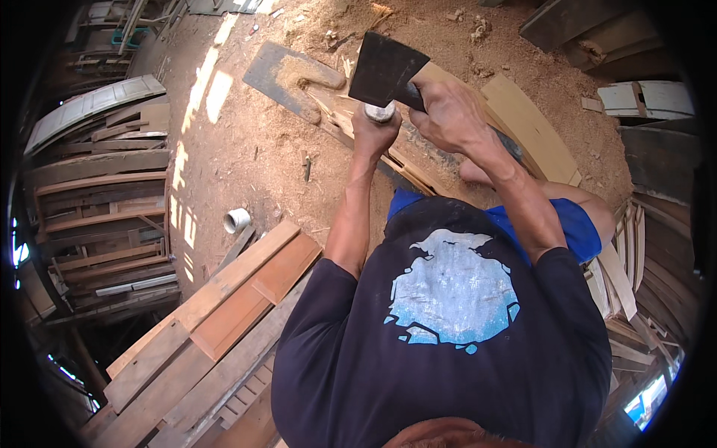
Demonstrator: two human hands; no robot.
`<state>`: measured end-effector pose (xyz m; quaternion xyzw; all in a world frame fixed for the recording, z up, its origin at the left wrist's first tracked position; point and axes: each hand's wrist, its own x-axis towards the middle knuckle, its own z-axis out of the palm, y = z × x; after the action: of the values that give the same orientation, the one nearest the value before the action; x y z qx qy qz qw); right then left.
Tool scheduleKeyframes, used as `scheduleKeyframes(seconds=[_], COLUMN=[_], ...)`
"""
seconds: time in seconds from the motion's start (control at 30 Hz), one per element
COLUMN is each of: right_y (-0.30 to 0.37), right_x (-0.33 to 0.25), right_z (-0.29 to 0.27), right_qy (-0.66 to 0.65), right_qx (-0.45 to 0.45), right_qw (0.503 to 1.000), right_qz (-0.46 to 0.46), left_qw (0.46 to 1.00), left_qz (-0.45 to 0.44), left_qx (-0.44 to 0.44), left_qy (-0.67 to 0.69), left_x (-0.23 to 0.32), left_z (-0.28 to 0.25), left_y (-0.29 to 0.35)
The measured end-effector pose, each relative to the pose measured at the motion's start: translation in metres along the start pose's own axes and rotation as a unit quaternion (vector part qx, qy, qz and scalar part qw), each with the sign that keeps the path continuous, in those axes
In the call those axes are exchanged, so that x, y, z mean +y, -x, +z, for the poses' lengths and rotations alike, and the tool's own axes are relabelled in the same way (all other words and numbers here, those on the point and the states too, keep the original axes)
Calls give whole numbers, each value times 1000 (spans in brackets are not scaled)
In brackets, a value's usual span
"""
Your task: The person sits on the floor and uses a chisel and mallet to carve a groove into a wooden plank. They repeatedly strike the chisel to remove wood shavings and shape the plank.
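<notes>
My right hand (450, 113) grips the handle of a dark hatchet (382, 69) just behind its broad blade, which is raised above the ground. My left hand (376, 132) is closed around a short pale round piece (379, 113) that stands upright right under the blade. Beneath both hands lie thin split wooden strips (407, 166) on sawdust. My dark shirt with a pale blue print fills the lower middle of the view.
Sawdust covers the ground (246, 149). A dark flat board (287, 75) lies beyond the hands, curved pale planks (526, 127) to the right. Reddish planks (239, 291) lie at lower left, with a small white pipe piece (237, 220) nearby. Stacked timber lines both sides.
</notes>
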<state>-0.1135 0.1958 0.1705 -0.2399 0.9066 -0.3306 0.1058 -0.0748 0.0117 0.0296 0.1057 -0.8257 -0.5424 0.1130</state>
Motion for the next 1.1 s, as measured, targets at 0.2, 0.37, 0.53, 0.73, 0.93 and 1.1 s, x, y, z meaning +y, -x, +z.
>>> scheduleKeyframes(seconds=[0.2, 0.37, 0.53, 0.73, 0.93, 1.1], right_y=[-2, 7, 12, 9, 16, 8], right_x=[5, 8, -15, 9, -8, -26], right_z=[16, 19, 2, 52, 17, 7], right_qy=[30, 20, -77, 77, -38, -87], right_qx=[-2, -56, 20, -135, -102, 5], right_qw=[998, 998, 988, 983, 991, 981], right_qz=[-46, -31, -133, -95, -81, -171], left_qw=[997, 995, 994, 996, 992, 996], left_qz=[71, 78, 97, 82, 92, 14], left_qx=[21, 19, 22, 35, 72, 25], left_qy=[9, -50, -40, -15, 54, 87], left_x=[6, 24, -1, -36, -23, -35], left_z=[-8, -20, -31, -16, -29, -56], left_y=[20, 48, 61, 80, 55, 42])
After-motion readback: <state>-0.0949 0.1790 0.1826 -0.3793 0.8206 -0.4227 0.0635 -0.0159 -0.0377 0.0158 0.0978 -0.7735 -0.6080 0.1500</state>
